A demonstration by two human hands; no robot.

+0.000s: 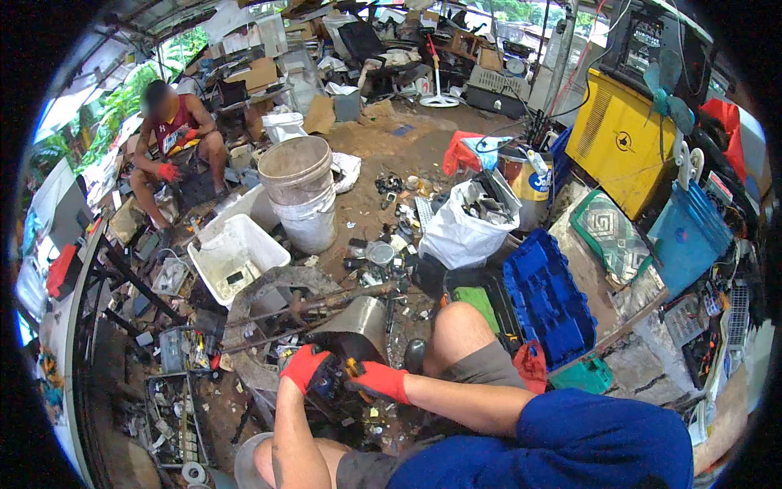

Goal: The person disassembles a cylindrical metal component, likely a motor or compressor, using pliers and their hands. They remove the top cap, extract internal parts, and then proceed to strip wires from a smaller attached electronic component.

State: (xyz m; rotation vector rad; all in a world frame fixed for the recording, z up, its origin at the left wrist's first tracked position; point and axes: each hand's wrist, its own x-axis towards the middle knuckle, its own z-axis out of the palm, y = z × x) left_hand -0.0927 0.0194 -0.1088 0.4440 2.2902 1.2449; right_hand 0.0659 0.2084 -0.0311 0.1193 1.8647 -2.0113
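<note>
Both my hands wear red gloves and meet in front of my knees. My left hand (302, 369) is closed around a dark piece (327, 376), whose kind I cannot make out. Against it, my right hand (383, 381) is closed on a yellow-and-black tool (354, 368), too small and partly covered to name exactly. Just beyond the hands, a grey metal cylinder (364, 319) lies tilted near a round, worn block (259, 306) with a rusty bar across it.
A white bin (265, 254), stacked buckets (303, 218) and a filled white sack (464, 232) stand ahead. At right lies an open blue toolbox case (547, 285). A co-worker (175, 134) in a dark red top sits at far left. Small scrap (179, 424) litters the left floor.
</note>
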